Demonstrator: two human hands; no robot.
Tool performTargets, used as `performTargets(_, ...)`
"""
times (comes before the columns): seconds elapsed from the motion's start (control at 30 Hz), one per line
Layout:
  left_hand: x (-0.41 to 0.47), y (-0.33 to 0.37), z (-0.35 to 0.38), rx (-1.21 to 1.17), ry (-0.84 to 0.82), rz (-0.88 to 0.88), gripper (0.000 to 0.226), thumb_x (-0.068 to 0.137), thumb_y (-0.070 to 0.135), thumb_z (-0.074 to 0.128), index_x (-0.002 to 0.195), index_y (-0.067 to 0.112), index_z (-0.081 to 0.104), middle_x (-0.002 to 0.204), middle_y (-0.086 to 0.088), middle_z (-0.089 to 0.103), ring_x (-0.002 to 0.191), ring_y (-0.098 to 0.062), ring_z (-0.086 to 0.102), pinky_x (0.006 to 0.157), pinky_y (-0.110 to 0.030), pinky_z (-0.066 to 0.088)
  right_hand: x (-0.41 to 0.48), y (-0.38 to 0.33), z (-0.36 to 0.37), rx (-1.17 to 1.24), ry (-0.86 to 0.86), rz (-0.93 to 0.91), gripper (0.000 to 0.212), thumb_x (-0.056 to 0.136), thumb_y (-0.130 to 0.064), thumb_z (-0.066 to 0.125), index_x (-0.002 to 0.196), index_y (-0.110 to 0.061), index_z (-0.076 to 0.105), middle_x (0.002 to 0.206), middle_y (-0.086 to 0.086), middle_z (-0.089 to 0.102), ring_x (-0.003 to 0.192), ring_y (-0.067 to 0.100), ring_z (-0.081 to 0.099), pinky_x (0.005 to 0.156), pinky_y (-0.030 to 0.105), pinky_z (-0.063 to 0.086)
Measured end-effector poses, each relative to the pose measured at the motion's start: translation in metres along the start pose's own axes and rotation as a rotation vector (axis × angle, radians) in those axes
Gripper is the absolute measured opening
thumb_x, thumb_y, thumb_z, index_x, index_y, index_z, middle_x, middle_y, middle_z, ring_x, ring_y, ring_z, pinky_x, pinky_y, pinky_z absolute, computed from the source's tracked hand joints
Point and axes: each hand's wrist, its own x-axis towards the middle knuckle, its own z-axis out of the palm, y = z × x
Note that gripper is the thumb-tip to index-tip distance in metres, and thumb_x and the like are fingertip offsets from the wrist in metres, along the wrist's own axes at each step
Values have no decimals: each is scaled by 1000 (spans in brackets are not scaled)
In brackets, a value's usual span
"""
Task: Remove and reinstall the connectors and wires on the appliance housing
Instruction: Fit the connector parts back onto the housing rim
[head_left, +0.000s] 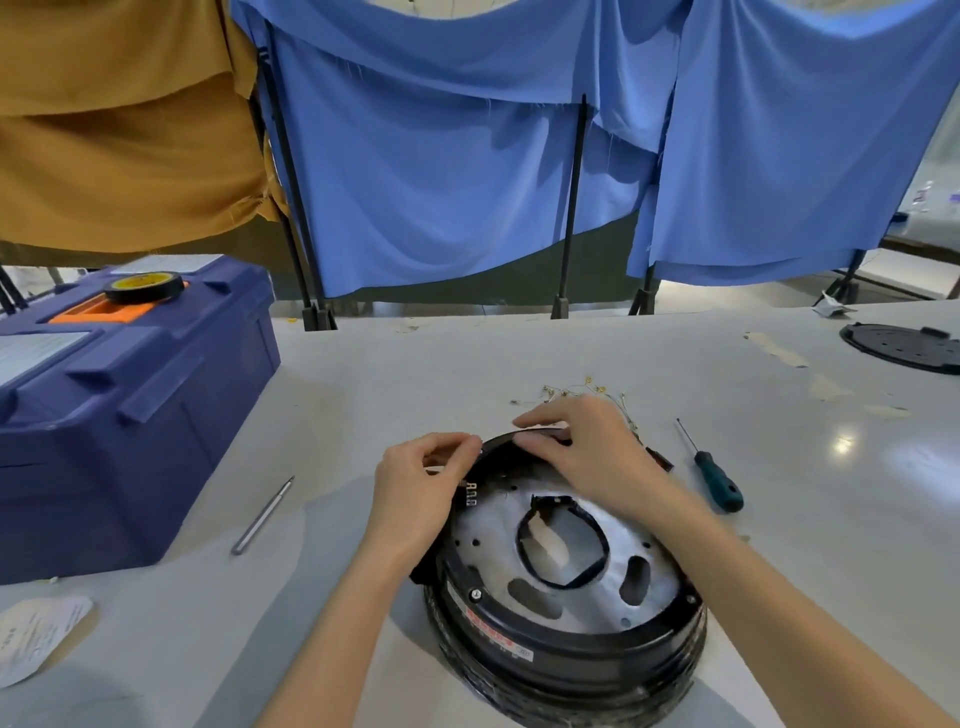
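A round black appliance housing (566, 644) lies upside down on the table, its silver metal plate (493, 525) with a big central hole facing up. My left hand (421, 488) sits at the housing's far left rim, fingertips pinched together on something small that I cannot make out. My right hand (582, 447) rests over the far rim, fingers pressing on the black edge. A bundle of thin wires with small yellow terminals (587, 389) lies just behind my right hand. A small connector (661, 460) shows at the right of that hand.
A green-handled screwdriver (714, 478) lies right of the housing. A metal pen-like tool (262, 514) lies to the left. A blue toolbox (119, 405) with a tape roll (144, 287) stands at left. A black disc (904, 345) sits far right. Blue and tan cloths hang behind.
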Motion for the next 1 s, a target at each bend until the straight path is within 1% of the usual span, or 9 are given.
performTargets(0.07, 4, -1, 5, -47, -74, -62, 23, 85, 27, 72, 107, 19, 73, 100, 9, 73, 93, 2, 67, 83, -15, 49, 4, 27, -23, -9, 146, 132, 17, 90, -17, 66, 104, -12, 76, 105, -1, 73, 98, 13, 66, 85, 17, 42)
performTargets(0.13, 6, -3, 9, -72, -83, -101, 26, 85, 21, 72, 110, 16, 72, 102, 7, 73, 95, -2, 68, 83, -16, 52, 5, 60, -43, -49, 241, 314, 16, 89, -8, 65, 101, -7, 75, 103, 7, 74, 95, 19, 66, 82, 21, 42)
performTargets(0.3, 6, -5, 12, -88, -44, -124, 22, 85, 15, 72, 107, 17, 74, 99, 5, 74, 95, -6, 69, 96, -33, 52, 0, 116, -47, -175, 56, 551, 25, 86, -4, 66, 110, -4, 70, 116, 16, 66, 104, 31, 61, 84, 32, 47)
performTargets(0.47, 4, -7, 12, -114, -34, -129, 21, 84, 15, 73, 105, 18, 75, 99, 6, 75, 95, -5, 69, 96, -34, 52, 3, 124, -35, -259, 3, 505, 27, 84, 2, 59, 106, -5, 73, 107, 15, 71, 99, 30, 63, 81, 33, 50)
performTargets(0.67, 2, -8, 10, -132, -39, -134, 22, 84, 16, 73, 106, 19, 75, 98, 7, 75, 95, -4, 69, 96, -32, 52, 2, 116, -46, -164, 23, 497, 23, 73, 1, 75, 95, -8, 73, 90, 12, 69, 82, 26, 60, 68, 27, 45)
performTargets(0.77, 2, -6, 9, -101, -50, -114, 23, 84, 19, 73, 107, 19, 74, 99, 9, 74, 95, -1, 68, 96, -30, 51, 3, 92, -56, -59, 106, 391, 29, 71, 0, 80, 96, -10, 71, 92, 9, 70, 80, 25, 66, 70, 30, 51)
performTargets(0.87, 1, 0, 9, -64, -45, -58, 25, 83, 28, 72, 108, 21, 73, 101, 13, 73, 95, 4, 66, 95, -24, 50, 6, 53, -58, 96, 194, 237, 33, 64, 3, 82, 90, -14, 71, 89, 3, 67, 70, 15, 66, 54, 17, 49)
performTargets(0.93, -1, 5, 8, 3, -2, 48, 24, 83, 32, 71, 107, 28, 73, 101, 18, 71, 95, 8, 62, 89, -19, 46, 6, 26, -53, 184, 171, 140, 36, 60, 2, 86, 87, -17, 70, 91, 1, 62, 72, 16, 64, 59, 20, 52)
performTargets(1.0, -2, 12, 6, -19, 12, 109, 19, 83, 35, 72, 101, 34, 74, 96, 20, 72, 82, 4, 63, 78, -16, 47, 5, 2, -40, 214, 104, 57, 38, 57, -2, 89, 87, -18, 70, 94, 2, 60, 73, 16, 62, 65, 23, 53)
